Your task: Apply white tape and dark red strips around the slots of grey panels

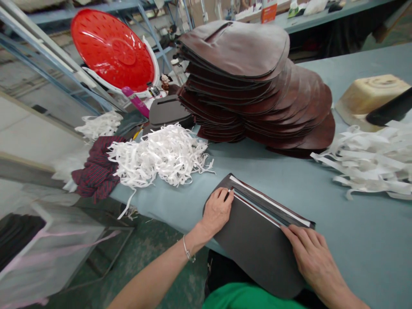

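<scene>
A dark grey panel (257,244) lies face up on the table, rounded at the near end and overhanging the table's edge. A long slot (257,205) crosses its far part, with brown showing along the slot's near edge. White strips run along that edge and along the panel's straight far edge (273,199). At the slot's left end, my left hand (218,210) is closed with its fingertips pinching the slot's edge. My right hand (313,253) lies over the panel's right side, fingers stretched out and touching the slot's right end; its thumb is hidden.
Behind the panel rises a tall stack of brown leather pieces (254,98). White strips lie in a heap (161,154) at left and another pile (376,159) at right. A yellowish block (375,92), a red basket (114,49) and a striped cloth (98,167) stand around.
</scene>
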### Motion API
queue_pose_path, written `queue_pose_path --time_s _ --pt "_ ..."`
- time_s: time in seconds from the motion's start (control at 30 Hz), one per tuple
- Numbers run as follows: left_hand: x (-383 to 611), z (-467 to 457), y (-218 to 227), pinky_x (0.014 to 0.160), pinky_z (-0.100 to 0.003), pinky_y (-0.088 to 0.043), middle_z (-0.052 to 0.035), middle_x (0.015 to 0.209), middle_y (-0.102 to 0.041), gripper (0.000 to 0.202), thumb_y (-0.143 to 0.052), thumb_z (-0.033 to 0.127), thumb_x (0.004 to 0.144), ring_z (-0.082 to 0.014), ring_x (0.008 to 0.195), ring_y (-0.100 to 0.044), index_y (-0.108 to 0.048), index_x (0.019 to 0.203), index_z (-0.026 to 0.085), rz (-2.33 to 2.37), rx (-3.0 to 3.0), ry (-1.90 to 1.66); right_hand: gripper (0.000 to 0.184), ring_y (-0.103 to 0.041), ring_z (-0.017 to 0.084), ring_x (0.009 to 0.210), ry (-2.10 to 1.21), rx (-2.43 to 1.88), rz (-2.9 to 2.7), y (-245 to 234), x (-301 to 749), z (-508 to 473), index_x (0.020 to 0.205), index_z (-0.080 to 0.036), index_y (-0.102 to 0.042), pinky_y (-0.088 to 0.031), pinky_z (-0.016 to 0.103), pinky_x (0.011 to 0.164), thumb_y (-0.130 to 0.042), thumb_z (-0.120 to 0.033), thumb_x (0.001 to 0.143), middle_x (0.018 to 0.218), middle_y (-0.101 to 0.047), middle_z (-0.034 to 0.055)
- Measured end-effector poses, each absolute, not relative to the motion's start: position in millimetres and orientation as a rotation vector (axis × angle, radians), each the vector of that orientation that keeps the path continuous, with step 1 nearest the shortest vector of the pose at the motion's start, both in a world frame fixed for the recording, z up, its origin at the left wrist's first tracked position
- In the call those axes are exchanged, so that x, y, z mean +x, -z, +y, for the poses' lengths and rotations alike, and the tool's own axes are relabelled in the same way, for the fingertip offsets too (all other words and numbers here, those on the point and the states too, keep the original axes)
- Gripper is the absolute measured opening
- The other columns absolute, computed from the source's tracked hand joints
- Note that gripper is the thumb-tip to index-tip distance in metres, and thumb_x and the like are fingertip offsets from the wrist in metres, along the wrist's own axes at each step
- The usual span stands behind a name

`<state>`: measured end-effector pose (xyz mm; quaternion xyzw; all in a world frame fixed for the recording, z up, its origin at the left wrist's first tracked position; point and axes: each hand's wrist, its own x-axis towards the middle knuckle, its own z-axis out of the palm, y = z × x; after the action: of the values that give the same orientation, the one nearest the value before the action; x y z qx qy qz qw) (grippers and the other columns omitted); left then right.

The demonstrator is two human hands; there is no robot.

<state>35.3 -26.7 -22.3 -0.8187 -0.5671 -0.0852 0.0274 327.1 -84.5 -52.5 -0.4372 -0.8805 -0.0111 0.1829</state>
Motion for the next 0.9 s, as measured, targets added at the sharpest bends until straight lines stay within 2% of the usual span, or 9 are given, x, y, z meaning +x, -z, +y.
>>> queue_pose_path --time_s 0.27,0.4,0.47,0.57,0.63,0.77,0.9 --pt "37 -29 29 0.097 -0.041 -0.044 -0.0118 0.115 -0.054 0.033 -0.037 0.017 0.092 -0.0228 0.112 -0.049 -0.049 0.122 0.017 -1.817 -2.463 0.402 0.037 -0.05 0.025 0.1 0.058 -1.25 -2.496 56 328 -85 0.12 -0.01 -0.054 -0.041 0.041 0.086 -0.041 -0.009 0.085 0.111 -0.057 0.0147" --pt "56 -45 25 0.1 -0.041 -0.041 -0.0115 0.123 -0.052 0.036 -0.035 0.016 0.092 -0.0221 0.118 -0.047 -0.047 0.126 0.019 -1.826 -2.5 0.461 0.036 -0.05 0.024 0.098 0.082 -1.243 -2.492 56 328 -85 0.118 -0.009 -0.056 -0.041 0.041 0.085 -0.042 -0.01 0.085 0.111 -0.058 0.0151" --pt "69 -56 19 0.104 -0.044 -0.037 -0.0112 0.129 -0.05 0.039 -0.041 0.028 0.092 -0.0252 0.124 -0.042 -0.044 0.13 0.019 -1.785 -2.614 0.429 0.036 -0.05 0.024 0.099 0.08 -1.234 -2.488 56 328 -85 0.119 -0.009 -0.055 -0.041 0.041 0.085 -0.041 -0.01 0.086 0.111 -0.058 0.015" --pt "84 -69 10 0.107 -0.05 -0.032 -0.0157 0.137 -0.043 0.064 -0.05 0.054 0.084 -0.0326 0.13 -0.035 -0.04 0.134 0.015 -1.81 -2.694 0.411 0.036 -0.049 0.024 0.1 0.082 -1.224 -2.489 57 330 -84 0.119 -0.009 -0.055 -0.041 0.042 0.086 -0.041 -0.01 0.086 0.111 -0.057 0.0152" --pt "87 -72 6 0.107 -0.052 -0.031 -0.0177 0.139 -0.04 0.074 -0.052 0.06 0.079 -0.0344 0.132 -0.032 -0.038 0.135 0.014 -1.834 -2.701 0.414 0.036 -0.049 0.025 0.1 0.103 -1.222 -2.486 56 328 -85 0.119 -0.008 -0.055 -0.041 0.042 0.085 -0.041 -0.01 0.086 0.11 -0.057 0.0155" --pt "79 -63 3 0.109 -0.051 -0.027 -0.0151 0.14 -0.04 0.068 -0.057 0.051 0.077 -0.0308 0.133 -0.031 -0.04 0.134 0.018 -1.822 -2.723 0.399 0.032 -0.05 0.025 0.097 0.109 -1.254 -2.423 48 314 -92 0.113 -0.011 -0.058 -0.041 0.042 0.083 -0.041 -0.01 0.085 0.105 -0.059 0.0142" --pt "72 -55 0 0.108 -0.05 -0.028 -0.0115 0.14 -0.041 0.062 -0.06 0.04 0.075 -0.0282 0.132 -0.033 -0.042 0.132 0.021 -1.774 -2.766 0.414 0.025 -0.051 0.021 0.086 -0.07 -1.249 -2.388 31 298 -100 0.102 -0.016 -0.061 -0.039 0.037 0.078 -0.042 -0.01 0.087 0.089 -0.06 0.0082"
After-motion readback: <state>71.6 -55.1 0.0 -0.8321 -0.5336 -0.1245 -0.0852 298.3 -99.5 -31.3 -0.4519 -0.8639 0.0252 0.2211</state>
